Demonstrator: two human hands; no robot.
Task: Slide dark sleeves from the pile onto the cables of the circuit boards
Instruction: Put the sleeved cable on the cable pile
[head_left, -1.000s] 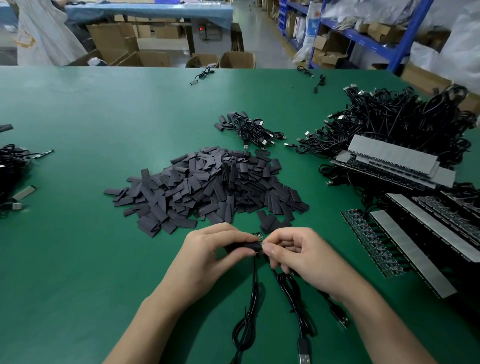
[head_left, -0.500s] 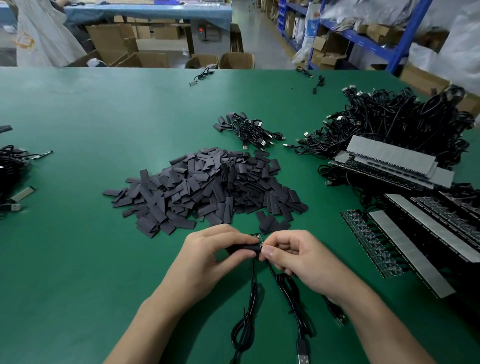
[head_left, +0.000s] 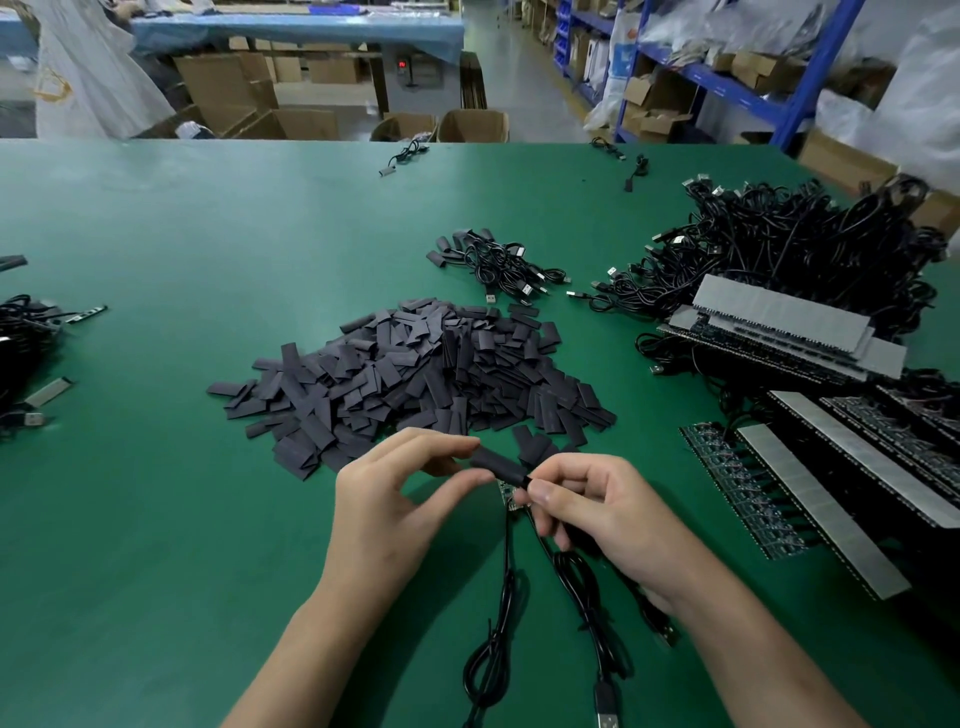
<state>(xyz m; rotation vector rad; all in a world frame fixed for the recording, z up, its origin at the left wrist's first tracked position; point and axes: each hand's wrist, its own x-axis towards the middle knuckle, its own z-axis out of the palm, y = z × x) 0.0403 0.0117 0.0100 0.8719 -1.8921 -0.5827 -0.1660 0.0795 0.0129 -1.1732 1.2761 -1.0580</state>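
A big pile of flat dark sleeves (head_left: 415, 369) lies mid-table. In front of it, my left hand (head_left: 395, 499) pinches one dark sleeve (head_left: 498, 464) between thumb and fingertips. My right hand (head_left: 602, 514) pinches the sleeve's right end and holds a black cable (head_left: 582, 577) under its fingers. A small green circuit board (head_left: 508, 494) pokes out just below the sleeve, between both hands. Two black USB cables (head_left: 498, 623) trail from the hands toward me.
Rows of circuit boards with grey strips (head_left: 810, 483) lie at the right, behind them a tangle of black cables (head_left: 789, 249). A small bundle of sleeved cables (head_left: 498, 265) sits behind the pile. More cables (head_left: 21, 343) lie at the left edge. The green table (head_left: 156, 519) spreads around.
The sleeve has lifted and tilted between my fingertips, and the small board now shows below it. Both hands stay in the same spot.
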